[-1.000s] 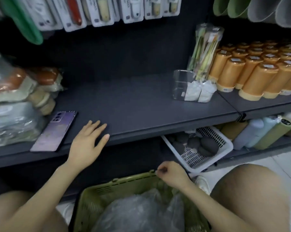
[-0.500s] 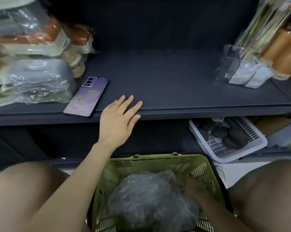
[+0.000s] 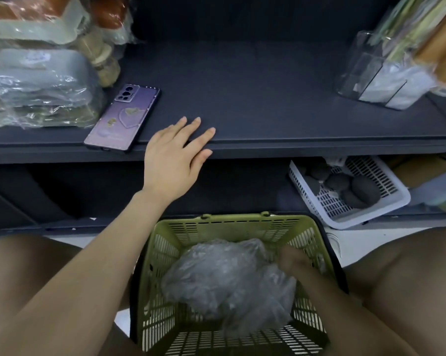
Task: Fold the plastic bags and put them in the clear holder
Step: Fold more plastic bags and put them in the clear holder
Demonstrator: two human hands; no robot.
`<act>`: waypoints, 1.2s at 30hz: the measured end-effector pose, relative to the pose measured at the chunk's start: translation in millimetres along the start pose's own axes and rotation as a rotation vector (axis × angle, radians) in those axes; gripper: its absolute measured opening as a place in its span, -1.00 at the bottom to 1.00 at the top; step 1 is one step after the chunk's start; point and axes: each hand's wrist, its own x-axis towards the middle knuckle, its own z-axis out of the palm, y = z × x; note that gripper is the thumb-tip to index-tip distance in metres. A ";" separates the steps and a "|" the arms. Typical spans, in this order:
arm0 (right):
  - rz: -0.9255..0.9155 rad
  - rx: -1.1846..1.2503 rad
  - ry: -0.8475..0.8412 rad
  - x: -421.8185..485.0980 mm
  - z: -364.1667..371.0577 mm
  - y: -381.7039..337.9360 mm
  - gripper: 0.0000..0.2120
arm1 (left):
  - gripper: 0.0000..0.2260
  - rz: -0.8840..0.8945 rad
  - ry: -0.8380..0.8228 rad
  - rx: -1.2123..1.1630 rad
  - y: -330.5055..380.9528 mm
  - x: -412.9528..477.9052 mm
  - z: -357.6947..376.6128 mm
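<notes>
Left hand (image 3: 173,160) flat and released on the shelf (image 3: 268,98) edge; right hand (image 3: 291,260) among the plastic bags (image 3: 227,276) in the near basket (image 3: 232,219) (grasp cannot be told); risk: clinging bags lift out together, spilling.

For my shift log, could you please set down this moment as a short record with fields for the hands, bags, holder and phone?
Left hand: open, fingers straight, resting on the front edge of the dark shelf, beside the phone.
Right hand: down among the plastic bags in the green basket; grip blurred, cannot tell.
Plastic bags: crumpled heap, unfolded, in the basket.
Clear holder: on the shelf, far right, white items inside.
Phone: lying back up at the shelf's front edge.
</notes>
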 end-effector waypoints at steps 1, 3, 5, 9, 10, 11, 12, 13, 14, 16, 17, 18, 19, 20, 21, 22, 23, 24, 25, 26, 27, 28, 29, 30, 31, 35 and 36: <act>-0.030 0.008 -0.002 -3.6 -7.4 -5.0 -0.75 | -0.66 -0.003 -0.003 -0.006 0.1 -0.1 -0.5; -0.096 0.060 0.008 -9.9 -25.4 -18.5 -0.75 | -0.66 -0.012 -0.010 -0.011 0.1 -0.1 -1.6; -0.192 0.103 0.036 -24.2 -56.3 -34.6 -0.74 | -0.65 -0.025 -0.036 -0.021 0.4 0.2 -3.7; -0.417 0.238 0.153 -70.7 -123.8 -39.4 -0.79 | -0.59 -0.103 -0.098 -0.133 4.8 1.8 -12.2; -0.476 0.308 0.164 -84.9 -141.6 -37.1 -0.77 | -0.57 -0.162 -0.091 -0.238 8.4 2.0 -17.8; -0.535 0.374 0.178 -99.0 -159.2 -34.1 -0.75 | -0.55 -0.230 -0.071 -0.371 14.4 1.9 -25.6; -0.588 0.429 0.208 -114.0 -177.3 -31.9 -0.74 | -0.54 -0.284 -0.041 -0.502 21.7 0.5 -34.0; -0.623 0.485 0.243 -126.6 -194.0 -29.3 -0.75 | -0.54 -0.311 -0.020 -0.616 31.0 -0.9 -44.0; -0.651 0.547 0.272 -138.2 -209.8 -27.1 -0.79 | -0.56 -0.321 -0.034 -0.719 40.9 -3.0 -53.0; -0.709 0.671 0.311 -156.5 -238.7 -24.0 -0.79 | -0.62 -0.328 -0.130 -0.872 60.0 -6.2 -68.1; -0.736 0.704 0.322 -163.8 -251.7 -23.6 -0.79 | -0.62 -0.324 -0.162 -0.902 66.9 -6.7 -72.1; -0.760 0.721 0.326 -169.8 -264.0 -24.2 -0.79 | -0.60 -0.319 -0.179 -0.909 71.9 -5.4 -74.3; -0.784 0.731 0.328 -175.0 -275.1 -25.3 -0.79 | -0.57 -0.323 -0.193 -0.907 75.6 -2.6 -75.6; -0.802 0.743 0.329 -179.9 -285.3 -27.4 -0.79 | -0.55 -0.326 -0.205 -0.908 78.0 1.8 -76.6; -0.812 0.756 0.333 -183.2 -294.5 -29.4 -0.79 | -0.55 -0.331 -0.200 -0.916 80.2 7.2 -79.0; -0.818 0.768 0.340 -185.3 -302.4 -31.2 -0.79 | -0.58 -0.339 -0.173 -0.925 81.8 13.3 -81.5; -0.822 0.777 0.352 -186.1 -309.8 -33.2 -0.79 | -0.65 -0.351 -0.128 -0.937 83.1 20.2 -85.6; -0.819 0.789 0.371 -186.9 -315.8 -35.0 -0.79 | -0.75 -0.369 -0.068 -0.952 83.8 27.2 -89.2; -0.808 0.793 0.420 -186.5 -320.3 -36.4 -0.80 | -0.85 -0.398 -0.009 -0.970 83.7 34.7 -92.5; -0.790 0.804 0.496 -184.8 -323.4 -37.1 -0.81 | -0.91 -0.435 0.045 -0.988 82.8 42.2 -95.6; -0.762 0.827 0.592 -183.9 -325.1 -36.9 -0.80 | -0.91 -0.476 0.088 -1.002 80.3 49.9 -97.8; -0.733 0.865 0.690 -185.0 -324.7 -36.7 -0.76 | -0.89 -0.514 0.121 -1.009 77.5 57.6 -100.6; -0.722 0.897 0.778 -187.5 -322.9 -36.5 -0.74 | -0.88 -0.542 0.151 -1.008 74.1 65.5 -103.9; -0.731 0.910 0.851 -190.6 -320.3 -36.5 -0.75 | -0.88 -0.564 0.182 -1.001 70.0 73.3 -107.0; -0.750 0.900 0.897 -193.6 -316.9 -36.8 -0.76 | -0.87 -0.583 0.213 -0.993 65.7 80.3 -109.7; -0.759 0.758 0.912 -192.3 -304.7 -36.7 -0.67 | -0.81 -0.639 0.263 -0.943 48.0 101.5 -114.7; -0.745 0.743 0.886 -188.9 -304.3 -37.3 -0.69 | -0.80 -0.649 0.268 -0.936 44.0 105.3 -115.4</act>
